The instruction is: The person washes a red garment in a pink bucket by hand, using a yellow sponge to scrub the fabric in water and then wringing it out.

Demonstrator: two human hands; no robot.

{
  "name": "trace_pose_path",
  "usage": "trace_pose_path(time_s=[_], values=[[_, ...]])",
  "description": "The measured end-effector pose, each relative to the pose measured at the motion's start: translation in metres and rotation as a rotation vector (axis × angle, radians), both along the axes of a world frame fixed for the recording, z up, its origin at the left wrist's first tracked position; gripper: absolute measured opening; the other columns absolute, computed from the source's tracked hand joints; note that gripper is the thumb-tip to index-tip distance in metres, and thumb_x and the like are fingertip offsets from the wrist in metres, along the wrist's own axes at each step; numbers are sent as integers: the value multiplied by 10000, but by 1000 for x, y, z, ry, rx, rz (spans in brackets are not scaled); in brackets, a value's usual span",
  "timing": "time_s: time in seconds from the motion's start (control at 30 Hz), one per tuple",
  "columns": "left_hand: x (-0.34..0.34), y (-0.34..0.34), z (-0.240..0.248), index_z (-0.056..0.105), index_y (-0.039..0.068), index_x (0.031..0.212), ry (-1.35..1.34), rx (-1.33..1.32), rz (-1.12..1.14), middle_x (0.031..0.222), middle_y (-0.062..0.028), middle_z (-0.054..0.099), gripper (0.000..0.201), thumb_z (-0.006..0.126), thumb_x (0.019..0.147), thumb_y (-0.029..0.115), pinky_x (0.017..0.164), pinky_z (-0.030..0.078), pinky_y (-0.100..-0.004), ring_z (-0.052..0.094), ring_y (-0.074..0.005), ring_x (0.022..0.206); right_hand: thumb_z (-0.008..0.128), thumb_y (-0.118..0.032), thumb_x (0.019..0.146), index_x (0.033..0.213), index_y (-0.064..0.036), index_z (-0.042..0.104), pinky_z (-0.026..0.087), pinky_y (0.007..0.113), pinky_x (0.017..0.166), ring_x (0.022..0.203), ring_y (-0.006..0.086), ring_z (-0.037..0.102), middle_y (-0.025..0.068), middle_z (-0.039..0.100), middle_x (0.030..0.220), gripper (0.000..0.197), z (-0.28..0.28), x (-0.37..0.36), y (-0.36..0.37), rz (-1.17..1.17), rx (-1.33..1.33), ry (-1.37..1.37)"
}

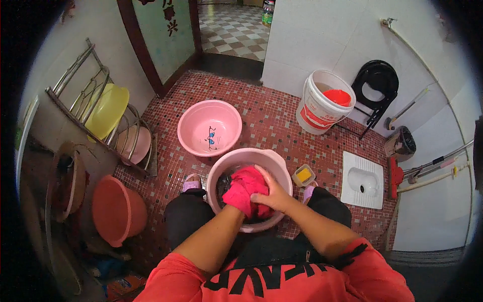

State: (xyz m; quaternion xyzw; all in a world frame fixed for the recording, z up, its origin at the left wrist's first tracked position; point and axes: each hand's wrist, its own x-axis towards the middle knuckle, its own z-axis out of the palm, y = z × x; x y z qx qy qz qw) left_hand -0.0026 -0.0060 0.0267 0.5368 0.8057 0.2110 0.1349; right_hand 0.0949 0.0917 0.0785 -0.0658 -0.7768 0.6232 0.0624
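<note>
A wet-looking bright pink-red cloth (245, 189) is bunched up over a pale pink basin (285, 176) between my feet. My right hand (271, 193) grips the cloth from its right side, thumb across the near part and fingers along the far side. My left wrist (232, 212) runs into the cloth from below; the cloth covers that hand, so its fingers are hidden. Dark water or dark fabric shows inside the basin around the cloth. Just beyond, to the left, a second pink basin (186, 132) with a printed figure on its bottom stands on the floor.
A small tub with a yellow bar (304, 174) sits right of the basin. Farther right are a white bucket (314, 113) holding a red scoop, a black folding chair (373, 93) and a squat toilet (352, 189). At left stand a metal rack (75, 108) and an orange tub (113, 211).
</note>
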Motion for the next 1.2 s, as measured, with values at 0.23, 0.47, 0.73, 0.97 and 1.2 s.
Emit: trace_pose_path(time_s=[0.23, 0.47, 0.73, 0.97, 1.2], values=[[-19, 17, 72, 512, 122, 1134, -80, 243, -198, 1169, -115, 510, 351, 497, 800, 226, 952, 354, -356, 472, -284, 1098, 608, -147, 823, 1125, -13, 528, 436, 304, 857, 966, 155, 552, 68, 578, 1063, 341, 3, -29, 46, -152, -730, -39], [-13, 44, 119, 512, 82, 1133, -383, 459, -212, 1110, -111, 546, 347, 521, 802, 184, 929, 375, -332, 503, -255, 1060, 631, -194, 813, 1075, -12, 532, 448, 362, 869, 966, 196, 566, 84, 586, 1054, 334, 3, -39, 71, -344, -1096, 0], [-32, 24, 31, 520, 77, 1103, -1024, 300, -10, 1049, -87, 555, 303, 516, 824, 194, 822, 440, -314, 540, -203, 952, 697, -194, 743, 1243, -31, 412, 364, 352, 962, 1084, 204, 489, 99, 512, 1179, 598, -2, -36, 55, 107, -799, -68], [-35, 14, 26, 537, 48, 1099, -2054, 379, 521, 1040, -104, 602, 310, 467, 888, 265, 789, 491, -358, 590, -209, 925, 598, -34, 743, 1062, -7, 559, 477, 357, 820, 895, 218, 598, 113, 613, 995, 323, -1, -37, 69, -222, -842, -336], [-27, 6, -15, 480, 73, 1167, -2097, 601, 662, 1157, -89, 544, 485, 402, 898, 469, 863, 451, -424, 536, -235, 1041, 590, -76, 783, 1066, -6, 547, 468, 355, 849, 924, 220, 590, 114, 597, 1024, 294, -25, -34, 78, -181, -1133, -237]])
